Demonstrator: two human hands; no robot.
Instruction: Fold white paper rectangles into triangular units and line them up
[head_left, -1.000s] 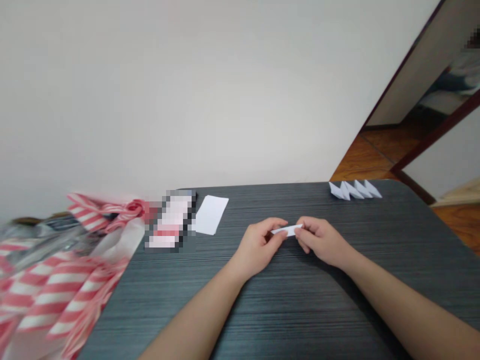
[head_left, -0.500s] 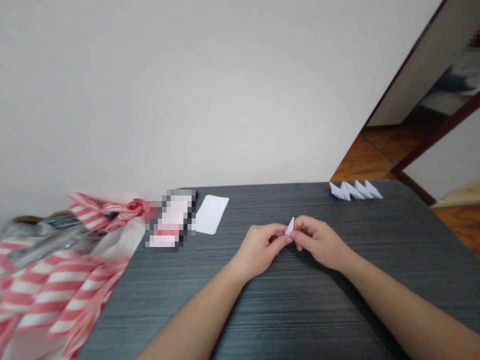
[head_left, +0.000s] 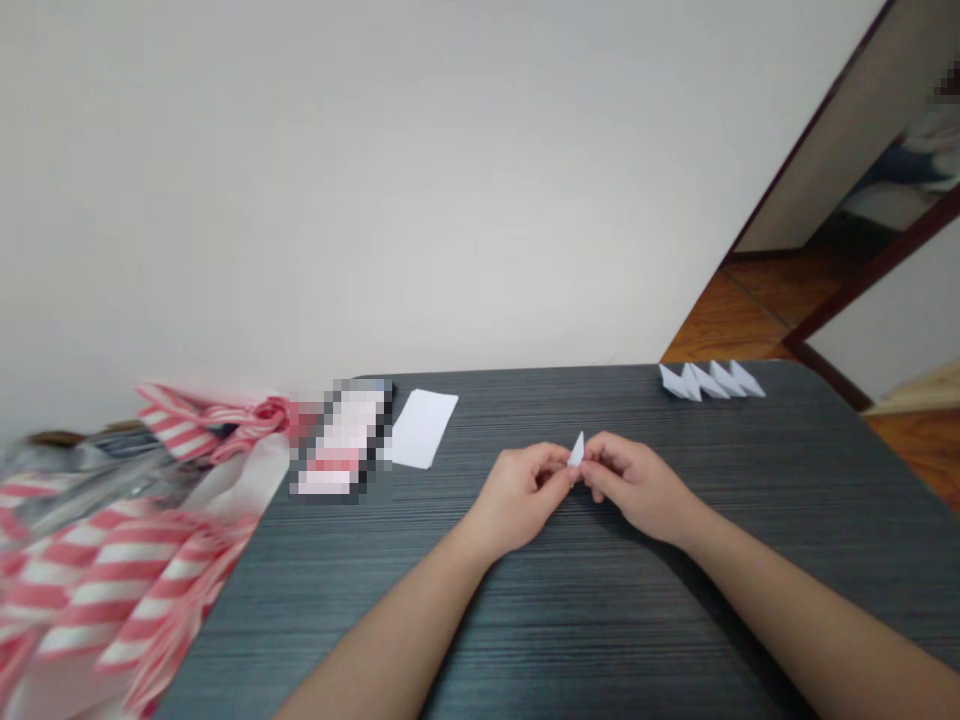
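Between the fingertips of both hands, a small folded white paper piece (head_left: 577,449) points upward, its lower part hidden by the fingers. My left hand (head_left: 526,497) pinches it from the left with thumb and forefinger. From the right, my right hand (head_left: 637,484) grips its other side, fingers curled. At the back right of the dark table lies a row of several folded white paper pieces (head_left: 709,382) with pointed tips. A small stack of flat white paper sheets (head_left: 424,430) rests at the back left.
Left of the paper stack is a blurred-out phone-like object (head_left: 341,435) on the dark wood-grain table (head_left: 570,630). Red-and-white striped plastic bags (head_left: 142,570) are heaped beyond the table's left edge. A white wall (head_left: 450,200) stands behind the table; a wooden floor (head_left: 720,320) shows at right.
The folded paper piece has shifted slightly left between the fingers, and the left fingertips moved a little with it. Everything else on the table stays where it was.
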